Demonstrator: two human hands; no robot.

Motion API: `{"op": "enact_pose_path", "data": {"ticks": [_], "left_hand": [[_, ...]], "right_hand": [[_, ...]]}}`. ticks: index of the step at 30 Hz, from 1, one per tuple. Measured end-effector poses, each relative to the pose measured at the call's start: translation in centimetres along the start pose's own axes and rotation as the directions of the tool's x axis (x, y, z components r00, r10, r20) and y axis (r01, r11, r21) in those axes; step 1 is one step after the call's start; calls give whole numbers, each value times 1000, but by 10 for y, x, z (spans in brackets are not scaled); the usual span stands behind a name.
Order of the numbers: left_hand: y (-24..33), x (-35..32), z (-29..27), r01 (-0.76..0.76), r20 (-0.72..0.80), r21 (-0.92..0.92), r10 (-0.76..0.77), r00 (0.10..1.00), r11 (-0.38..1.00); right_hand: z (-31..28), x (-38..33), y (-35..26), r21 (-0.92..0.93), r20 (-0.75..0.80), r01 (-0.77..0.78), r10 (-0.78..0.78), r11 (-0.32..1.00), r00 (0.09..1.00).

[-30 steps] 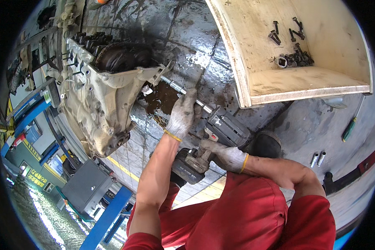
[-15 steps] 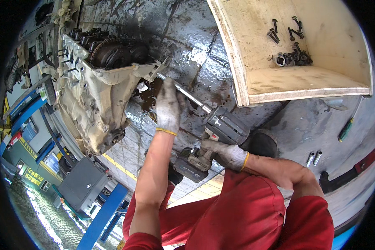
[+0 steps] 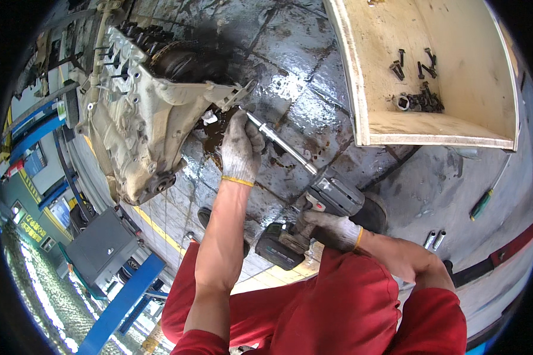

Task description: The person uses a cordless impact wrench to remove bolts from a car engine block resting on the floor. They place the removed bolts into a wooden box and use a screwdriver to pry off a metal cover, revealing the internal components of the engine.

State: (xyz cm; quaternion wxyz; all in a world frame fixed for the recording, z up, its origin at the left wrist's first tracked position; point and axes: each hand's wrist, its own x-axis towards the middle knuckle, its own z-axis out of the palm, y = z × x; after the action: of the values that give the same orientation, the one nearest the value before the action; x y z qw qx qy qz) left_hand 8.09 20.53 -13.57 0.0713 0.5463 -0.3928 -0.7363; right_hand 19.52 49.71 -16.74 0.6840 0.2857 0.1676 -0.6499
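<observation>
A cordless impact wrench (image 3: 336, 194) with a battery at its base is in my right hand (image 3: 336, 229), gloved fingers closed round its grip. From its nose a long silver socket extension (image 3: 287, 147) points up and left toward the engine block (image 3: 154, 112). My gloved left hand (image 3: 241, 148) is beside the extension's far end, fingers curled in at the tip; what they hold, if anything, is hidden. The extension's tip stands just off the block's lower right flange. Dark sprockets and a chain show in the block's upper opening.
A wooden box (image 3: 438, 141) at the upper right holds several dark bolts (image 3: 423, 97) and a socket (image 3: 402, 103). A green-handled screwdriver (image 3: 481, 205) and two silver sockets (image 3: 434, 239) lie on the right. The tiled floor (image 3: 314, 106) is wet and oily. A grey cabinet (image 3: 103, 242) stands at left.
The wrench and extension have shifted slightly right and down in view, the tip drawing away from the block's flange. My left hand now curls at the tip. The whole view has also shifted.
</observation>
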Motion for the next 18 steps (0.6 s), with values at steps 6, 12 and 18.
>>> {"op": "enact_pose_path", "data": {"ticks": [6, 12, 18], "left_hand": [[5, -5, -36, 67, 189, -341, -1, 982, 938], [15, -32, -59, 41, 264, -386, 68, 962, 922], [15, -32, -57, -18, 307, -223, 87, 948, 975]], "right_hand": [[-44, 3, 23, -147, 172, 135, -110, 980, 979], [30, 2, -15, 34, 153, 74, -78, 997, 985], [14, 34, -7, -207, 392, 195, -101, 959, 914]]}}
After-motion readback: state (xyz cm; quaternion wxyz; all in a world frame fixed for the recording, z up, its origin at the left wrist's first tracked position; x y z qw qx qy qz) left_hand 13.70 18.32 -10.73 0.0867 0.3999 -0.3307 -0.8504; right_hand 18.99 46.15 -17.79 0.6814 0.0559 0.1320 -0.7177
